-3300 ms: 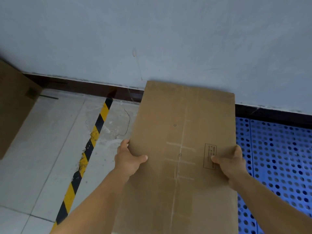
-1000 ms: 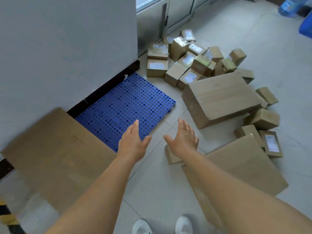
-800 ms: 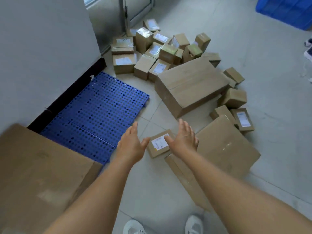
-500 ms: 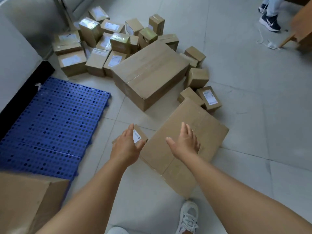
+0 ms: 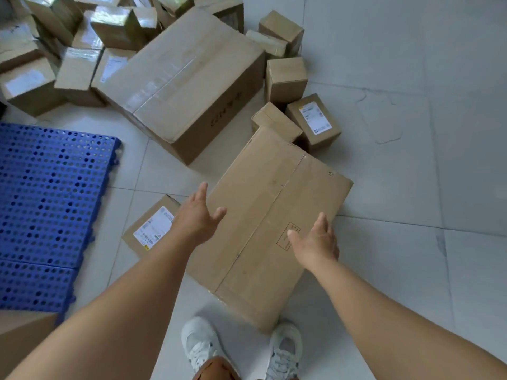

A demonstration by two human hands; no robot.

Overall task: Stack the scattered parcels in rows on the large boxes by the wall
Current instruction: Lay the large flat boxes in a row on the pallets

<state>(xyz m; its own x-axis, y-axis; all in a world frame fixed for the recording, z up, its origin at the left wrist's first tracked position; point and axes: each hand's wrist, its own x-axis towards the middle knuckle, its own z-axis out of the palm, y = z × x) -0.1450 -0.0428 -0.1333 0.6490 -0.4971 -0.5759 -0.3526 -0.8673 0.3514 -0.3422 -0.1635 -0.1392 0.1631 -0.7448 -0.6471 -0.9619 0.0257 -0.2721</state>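
A large flat cardboard box [image 5: 277, 193] lies on the tiled floor just in front of my feet. My left hand [image 5: 197, 218] hovers over its left edge, fingers straight and spread, holding nothing. My right hand [image 5: 315, 242] is over the box's right part, fingers relaxed and empty. A small labelled parcel [image 5: 151, 229] lies beside the box's left edge, partly under my left wrist. A bigger taped box [image 5: 181, 78] sits behind. Several small parcels [image 5: 312, 119] lie scattered around it.
A blue perforated plastic pallet [image 5: 49, 204] covers the floor at the left. A corner of another cardboard box [image 5: 16, 335] shows at the bottom left. More small parcels [image 5: 74, 50] are heaped at the top left. My white shoes [image 5: 200, 346] stand below the flat box.
I set a large box down by the wall and turned right to the scattered pile. Both empty hands have come forward over the flat box, and the view has moved closer.
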